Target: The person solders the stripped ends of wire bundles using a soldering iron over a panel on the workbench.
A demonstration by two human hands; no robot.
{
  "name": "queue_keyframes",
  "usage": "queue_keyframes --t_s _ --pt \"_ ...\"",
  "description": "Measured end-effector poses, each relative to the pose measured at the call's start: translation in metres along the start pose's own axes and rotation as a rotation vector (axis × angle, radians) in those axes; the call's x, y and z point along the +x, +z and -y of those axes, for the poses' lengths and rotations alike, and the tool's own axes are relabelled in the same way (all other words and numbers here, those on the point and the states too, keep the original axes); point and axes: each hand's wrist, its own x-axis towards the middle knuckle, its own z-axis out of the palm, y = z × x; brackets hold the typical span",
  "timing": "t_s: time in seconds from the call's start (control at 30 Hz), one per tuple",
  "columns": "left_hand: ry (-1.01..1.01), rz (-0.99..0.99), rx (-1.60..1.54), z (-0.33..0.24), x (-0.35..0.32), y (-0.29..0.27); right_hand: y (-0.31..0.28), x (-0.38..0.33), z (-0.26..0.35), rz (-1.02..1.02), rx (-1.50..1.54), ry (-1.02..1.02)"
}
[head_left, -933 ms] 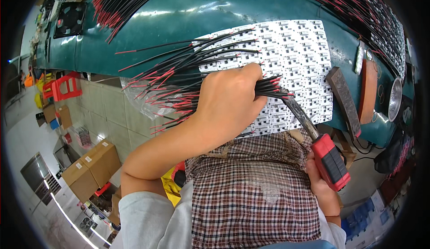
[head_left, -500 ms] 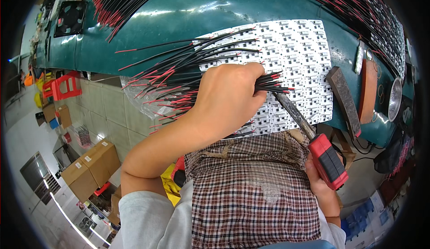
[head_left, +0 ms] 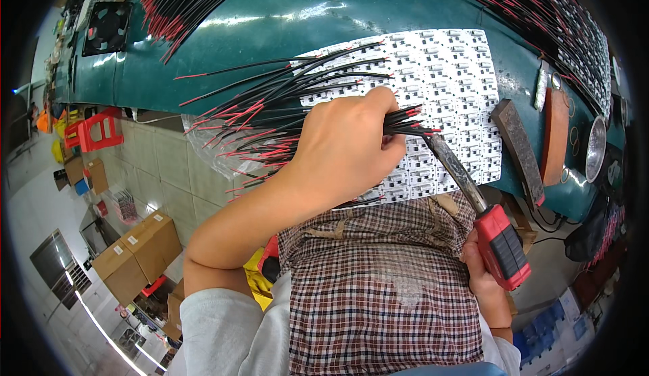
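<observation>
Your left hand (head_left: 348, 139) is over the white board sheet (head_left: 466, 79), with your fingers and thumb pinched around a bunch of thin wires (head_left: 404, 126). The wires are black with red bits, and their short ends poke out past your thumb on the right side. Your right hand (head_left: 483, 283) is lower down, near your checked apron (head_left: 385, 302), and it grips the red and black handle of a soldering iron (head_left: 501, 246). Most of those fingers are hidden behind the handle. The iron's long metal rod leans up and to the left, and its tip is right by the wire ends; you can't tell if they touch. The sheet has rows of little parts and lies on the green table (head_left: 284, 45), by the edge close to you. More loose wires (head_left: 284, 119) lie across its left part and stick out past its left side. To the right of the sheet are a dark bar (head_left: 519, 152), an orange-brown bar (head_left: 556, 136) and a shiny metal bowl (head_left: 596, 149). A black fan (head_left: 107, 29) sits far off on the left.
</observation>
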Motion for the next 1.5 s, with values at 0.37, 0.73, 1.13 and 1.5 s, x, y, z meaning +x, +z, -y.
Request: queue_keyframes --t_s 0.37,0.73,1.13,1.5 --pt "-0.005 -0.028 0.062 -0.002 -0.001 -0.014 0.001 -0.012 -0.013 0.009 -0.043 0.041" --pt "-0.103 0.050 -0.042 -0.012 -0.020 -0.006 -0.001 -0.012 -0.008 0.010 -0.069 -0.033" --pt "0.014 -0.082 0.067 -0.001 -0.025 0.016 0.000 0.015 0.011 0.040 -0.196 -0.253" --pt "0.046 -0.141 0.108 -0.002 -0.023 0.021 0.003 0.015 0.009 0.025 -0.159 -0.267"
